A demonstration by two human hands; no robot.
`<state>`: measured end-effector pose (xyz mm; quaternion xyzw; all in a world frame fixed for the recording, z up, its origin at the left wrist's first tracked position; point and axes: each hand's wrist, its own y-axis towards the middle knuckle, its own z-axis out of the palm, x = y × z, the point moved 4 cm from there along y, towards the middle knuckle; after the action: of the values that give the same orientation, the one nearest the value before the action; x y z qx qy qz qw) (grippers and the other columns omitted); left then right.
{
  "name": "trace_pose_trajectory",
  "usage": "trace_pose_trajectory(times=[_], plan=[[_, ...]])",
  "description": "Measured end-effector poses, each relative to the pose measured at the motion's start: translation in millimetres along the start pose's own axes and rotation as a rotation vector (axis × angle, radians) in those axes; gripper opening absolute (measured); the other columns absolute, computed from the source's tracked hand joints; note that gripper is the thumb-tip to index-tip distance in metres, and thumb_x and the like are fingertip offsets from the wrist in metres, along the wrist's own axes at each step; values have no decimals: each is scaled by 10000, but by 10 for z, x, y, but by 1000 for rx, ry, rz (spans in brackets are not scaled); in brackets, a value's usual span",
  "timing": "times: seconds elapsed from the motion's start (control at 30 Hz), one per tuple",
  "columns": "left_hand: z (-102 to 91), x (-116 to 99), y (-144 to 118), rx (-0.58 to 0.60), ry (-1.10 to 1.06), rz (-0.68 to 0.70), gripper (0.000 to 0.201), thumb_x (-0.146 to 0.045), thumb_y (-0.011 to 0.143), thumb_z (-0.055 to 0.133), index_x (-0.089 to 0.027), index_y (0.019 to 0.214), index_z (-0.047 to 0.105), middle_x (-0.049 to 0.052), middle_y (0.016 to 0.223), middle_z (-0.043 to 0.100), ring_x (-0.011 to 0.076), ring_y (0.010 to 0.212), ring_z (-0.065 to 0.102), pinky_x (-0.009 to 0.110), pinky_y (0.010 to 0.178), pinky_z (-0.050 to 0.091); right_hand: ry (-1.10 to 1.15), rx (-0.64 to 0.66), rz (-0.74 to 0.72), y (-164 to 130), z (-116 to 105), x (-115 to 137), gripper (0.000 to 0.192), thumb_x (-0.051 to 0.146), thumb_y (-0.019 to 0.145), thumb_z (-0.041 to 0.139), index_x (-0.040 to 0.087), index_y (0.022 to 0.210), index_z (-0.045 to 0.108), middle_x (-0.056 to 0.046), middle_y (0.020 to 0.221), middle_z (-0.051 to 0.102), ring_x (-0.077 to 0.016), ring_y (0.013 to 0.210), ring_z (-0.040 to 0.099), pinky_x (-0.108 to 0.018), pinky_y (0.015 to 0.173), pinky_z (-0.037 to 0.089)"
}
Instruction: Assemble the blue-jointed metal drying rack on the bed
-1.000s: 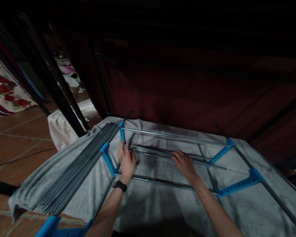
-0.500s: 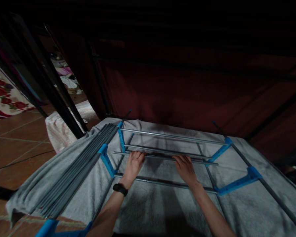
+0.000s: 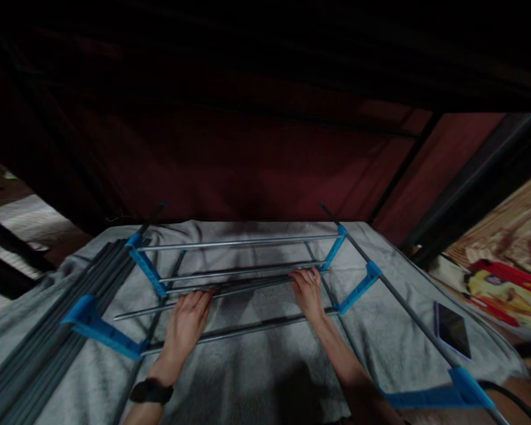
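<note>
Left hand [image 3: 186, 319] and right hand [image 3: 307, 290] pinching loose thin silver metal rod [image 3: 230, 289], fingertips at either end, over grey blanket [image 3: 256, 378] between blue plastic brackets [image 3: 147, 271]. Likely light, stiff, slippery; best gripped near ends.

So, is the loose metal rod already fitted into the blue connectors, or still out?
Still out: the rod lies slanted across the frame, both hands on it, ends free.
</note>
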<state>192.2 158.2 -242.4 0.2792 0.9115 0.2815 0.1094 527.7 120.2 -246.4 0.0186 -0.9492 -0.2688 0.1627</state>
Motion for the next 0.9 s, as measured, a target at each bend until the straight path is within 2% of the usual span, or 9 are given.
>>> trace_pose_trajectory(times=[0.13,0.23,0.37,0.53,0.67,0.9], plan=[[34,-124,98,24,-53,20,357,-265,951,395,-249,1163,682,87,935,715,275,845,641,396,771,477,24,-47,5,47,-9,-14,320,128,900,486,274,1125,659,-55,1150,676,-228,1127,588,-531,1167,237],[62,-119,130,41,-49,19,383,-252,953,376,-250,1187,679,87,960,717,267,824,639,387,748,468,25,-124,12,51,-33,-78,321,157,914,474,244,1179,633,-89,1268,607,-251,1261,493,-531,1163,250],[60,-83,165,23,-40,11,403,-319,985,344,-221,1177,684,86,935,717,259,779,628,381,721,461,60,-247,127,0,-85,-252,365,208,937,434,219,1280,558,-136,1369,502,-270,1328,407,-513,1113,327],[40,-90,247,-16,-35,-3,432,-390,1002,329,-218,1173,686,78,873,707,258,746,622,382,691,449,193,-380,328,-81,-145,-540,386,266,933,411,186,1303,481,-173,1301,502,-277,1288,430,-502,1075,364],[57,-118,324,-27,-63,-9,417,-393,1000,348,-215,1174,682,83,903,708,258,802,635,377,725,444,250,-441,404,-77,-188,-758,444,287,907,427,186,1339,434,-180,1305,485,-277,1284,431,-484,1085,359],[59,-204,447,73,-38,0,381,-323,1009,365,-205,1249,635,82,955,691,244,807,604,359,728,418,368,-492,516,38,-219,-1065,653,328,850,470,158,1462,318,-193,1414,393,-289,1324,388,-484,1090,354]])
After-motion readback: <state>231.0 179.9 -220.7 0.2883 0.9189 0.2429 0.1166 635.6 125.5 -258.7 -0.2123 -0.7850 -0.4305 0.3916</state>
